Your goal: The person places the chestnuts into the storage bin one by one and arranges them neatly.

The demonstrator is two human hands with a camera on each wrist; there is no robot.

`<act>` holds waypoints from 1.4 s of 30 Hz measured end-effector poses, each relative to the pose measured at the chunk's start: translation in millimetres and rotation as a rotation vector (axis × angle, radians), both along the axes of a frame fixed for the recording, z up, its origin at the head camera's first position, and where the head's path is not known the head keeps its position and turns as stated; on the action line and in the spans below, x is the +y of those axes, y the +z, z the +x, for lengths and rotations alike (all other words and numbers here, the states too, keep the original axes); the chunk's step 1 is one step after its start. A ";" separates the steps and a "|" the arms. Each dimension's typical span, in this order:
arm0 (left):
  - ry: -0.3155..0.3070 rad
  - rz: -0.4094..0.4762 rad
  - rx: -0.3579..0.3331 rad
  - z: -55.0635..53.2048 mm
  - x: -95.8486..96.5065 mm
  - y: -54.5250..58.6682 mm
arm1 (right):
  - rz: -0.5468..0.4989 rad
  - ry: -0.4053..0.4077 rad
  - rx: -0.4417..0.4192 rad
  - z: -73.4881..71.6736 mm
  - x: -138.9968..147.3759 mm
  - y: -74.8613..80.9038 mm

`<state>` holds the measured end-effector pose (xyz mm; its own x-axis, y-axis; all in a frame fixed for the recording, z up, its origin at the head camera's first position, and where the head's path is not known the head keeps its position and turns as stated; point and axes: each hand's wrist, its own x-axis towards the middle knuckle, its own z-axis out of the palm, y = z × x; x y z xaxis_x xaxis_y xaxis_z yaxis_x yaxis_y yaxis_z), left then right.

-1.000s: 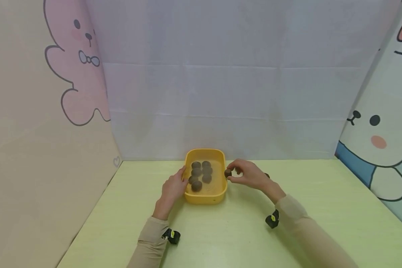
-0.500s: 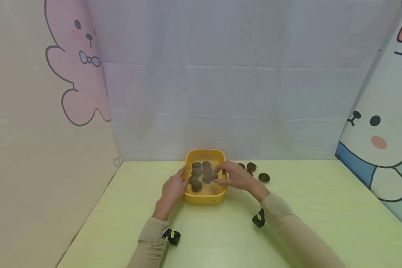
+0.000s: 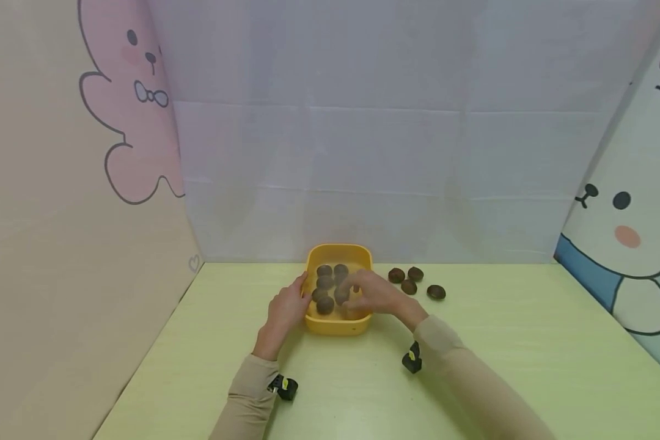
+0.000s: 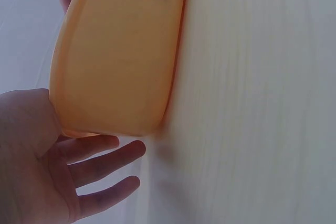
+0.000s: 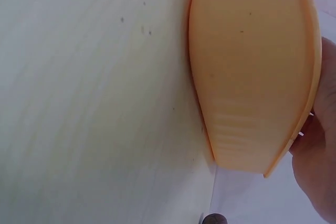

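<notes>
A yellow tray (image 3: 338,327) holding several brown chestnuts (image 3: 325,305) stands near the back of the table in the head view. My left hand (image 3: 286,308) grips the tray's left rim; in the left wrist view, the fingers (image 4: 107,167) extend under and past its outer wall. My right hand (image 3: 375,293) reaches over the right rim into the tray. Its thumb and index finger flank a chestnut (image 3: 341,297) close to the others, and the hand hides part of the tray's right side. From the right wrist, the tray wall (image 5: 252,77) hides the fingertips.
Several loose chestnuts (image 3: 409,286) lie on the pale green table (image 3: 352,391) to the right of the tray. A white cloth (image 3: 330,153) hangs behind the table. Side walls with cartoon animals stand left and right.
My right hand has carried a chestnut from outside the right rim leftward and down into the tray. This uncovers the loose chestnuts on the right. My left hand keeps its grip.
</notes>
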<state>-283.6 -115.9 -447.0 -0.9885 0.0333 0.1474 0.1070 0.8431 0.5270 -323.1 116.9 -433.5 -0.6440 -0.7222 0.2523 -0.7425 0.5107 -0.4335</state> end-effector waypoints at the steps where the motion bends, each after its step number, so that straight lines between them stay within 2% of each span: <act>1: 0.000 0.002 -0.001 -0.1 0.3 0.1 | 0.012 -0.009 -0.003 -0.1 -0.4 0.4; 6: 0.007 0.000 -0.001 -0.1 0.7 0.8 | 0.087 -0.059 -0.052 0.2 -3.6 4.9; 11: 0.004 0.014 -0.006 1.4 1.0 2.7 | 0.131 -0.053 -0.100 -0.2 -5.4 9.2; 15: 0.000 0.018 0.008 1.9 2.4 5.1 | 0.141 -0.058 -0.102 -0.9 -6.4 10.4; 22: -0.004 0.002 0.021 0.7 4.6 6.1 | 0.173 -0.155 -0.089 -0.1 -6.9 13.1; 32: 0.009 0.001 0.010 0.6 2.4 4.2 | 0.212 -0.233 -0.107 3.2 -9.7 17.8; 35: 0.014 0.003 0.004 0.9 1.3 3.2 | 0.265 -0.241 -0.084 2.7 -10.8 17.0; 39: 0.011 0.005 -0.004 1.3 0.1 1.8 | 0.316 -0.194 -0.005 1.6 -11.9 14.2; 42: 0.005 0.010 -0.008 1.7 -0.3 0.9 | 0.276 -0.173 0.032 1.3 -11.2 12.9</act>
<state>-281.9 -116.2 -446.0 -0.9898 0.0266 0.1401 0.0984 0.8382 0.5364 -321.7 105.7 -420.6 -0.7583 -0.6464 0.0845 -0.6453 0.7256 -0.2389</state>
